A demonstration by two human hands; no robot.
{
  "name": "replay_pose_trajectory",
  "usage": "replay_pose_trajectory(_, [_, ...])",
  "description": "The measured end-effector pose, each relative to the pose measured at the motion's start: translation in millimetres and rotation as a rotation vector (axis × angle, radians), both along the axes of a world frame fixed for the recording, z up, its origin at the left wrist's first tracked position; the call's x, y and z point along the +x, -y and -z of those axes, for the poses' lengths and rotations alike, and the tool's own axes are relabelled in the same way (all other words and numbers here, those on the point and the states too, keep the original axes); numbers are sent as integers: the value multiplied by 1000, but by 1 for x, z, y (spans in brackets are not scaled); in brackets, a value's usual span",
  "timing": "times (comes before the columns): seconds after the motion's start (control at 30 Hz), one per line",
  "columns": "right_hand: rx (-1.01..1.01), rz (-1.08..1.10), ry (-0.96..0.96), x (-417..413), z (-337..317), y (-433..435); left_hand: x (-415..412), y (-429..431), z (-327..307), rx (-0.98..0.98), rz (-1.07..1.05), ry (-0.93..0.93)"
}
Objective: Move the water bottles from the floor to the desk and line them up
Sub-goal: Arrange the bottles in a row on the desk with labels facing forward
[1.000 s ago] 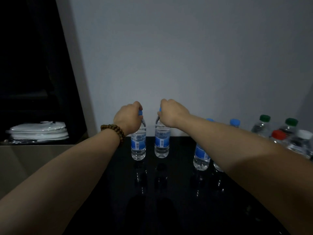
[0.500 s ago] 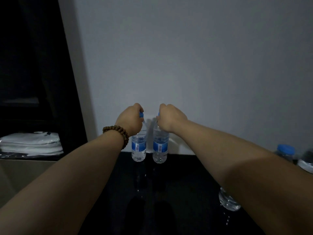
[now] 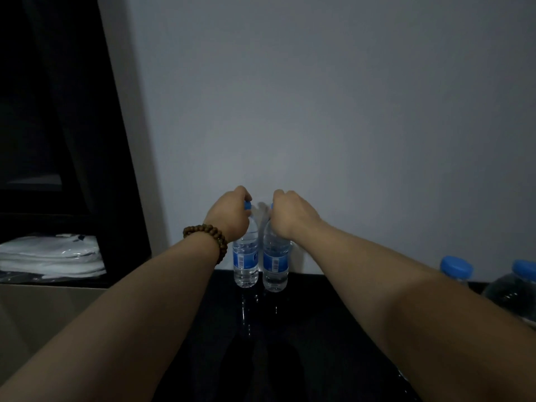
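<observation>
You've got two bottles in play. The left bottle (image 3: 246,258) and the right bottle (image 3: 275,264) are upright side by side at the far edge of the black surface (image 3: 313,338), right up by the wall (image 3: 319,111). Both are clear with blue labels, and their reflections run down the glossy top beneath them. Only a sliver of a gap shows between them; whether they touch you can't tell from here.

Your left hand (image 3: 229,216) is curled over the top of the left bottle, a bit of blue cap peeking out past the knuckles. Your right hand (image 3: 290,216) is wrapped the same way round the neck and cap of the right one, so both are closed tight on their bottles.

Compare a second ago: the pair stood with a clear gap between them and sat nearer to you on the surface. Now they're drawn close together and pushed back to the wall.

The bead bracelet (image 3: 208,237) sits on your left wrist. Off to the right, past your right forearm, a blue-capped bottle (image 3: 456,268) shows, and a second blue-capped bottle (image 3: 522,288) is cut off by the frame edge. A second ago green, red and white caps showed over there too; they're out of view now. Far left, a white folded bundle (image 3: 49,256) lies on a shelf in the dark unit.
</observation>
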State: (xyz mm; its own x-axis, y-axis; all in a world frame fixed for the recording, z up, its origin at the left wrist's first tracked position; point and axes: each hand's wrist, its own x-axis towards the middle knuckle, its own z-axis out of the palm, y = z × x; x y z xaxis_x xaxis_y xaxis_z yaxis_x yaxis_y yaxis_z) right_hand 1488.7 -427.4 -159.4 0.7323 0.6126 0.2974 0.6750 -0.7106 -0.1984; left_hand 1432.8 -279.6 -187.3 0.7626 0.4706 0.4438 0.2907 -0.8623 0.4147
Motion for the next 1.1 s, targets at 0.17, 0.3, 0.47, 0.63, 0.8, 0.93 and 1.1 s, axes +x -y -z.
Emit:
replay_pose_trajectory(0.17, [1,5,19,8,3,-6,8,-4,0,9,-5,22])
replay_pose_trajectory(0.3, [-9,-5,51,12,12,-10,13,-5,3,-6,-48,46])
replay_pose_trajectory(0.47, [9,1,33,16,15,-17,18,-6,3,4,-44,39])
replay_pose_trajectory(0.63, [29,-16,3,23,15,-16,23,2,-7,-16,-45,-7])
replay_pose_trajectory(0.8, [72,-25,10,27,19,-15,22,5,-7,-17,-76,16])
replay_pose_trajectory(0.93, [73,-24,50,24,25,-12,20,8,-3,-21,-71,16])
replay_pose_trajectory(1.1, [15,10,106,12,27,-2,11,18,-13,-40,-56,-63])
